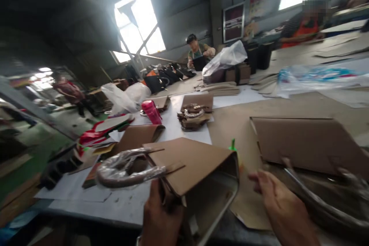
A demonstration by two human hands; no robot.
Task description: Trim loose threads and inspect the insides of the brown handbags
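My left hand [160, 215] is closed on the near edge of a brown handbag [196, 165] that lies tilted on the table, its open mouth turned toward me. The bag's handles [127, 169], wrapped in clear plastic, stick out to the left. To the right of the bag, my right hand [279, 203] hovers over the table with fingers loosely curled and holds nothing. A second brown bag [305, 142] lies flat just beyond that hand, its wrapped strap [325, 200] trailing toward me.
A pink bottle [151, 111] stands mid-table beside more brown bags [196, 113] and plastic bags [123, 98]. Cardboard sheets [225, 88] lie stacked farther back. Other people work at the far end [197, 52], at the right [308, 23] and at the left [69, 92].
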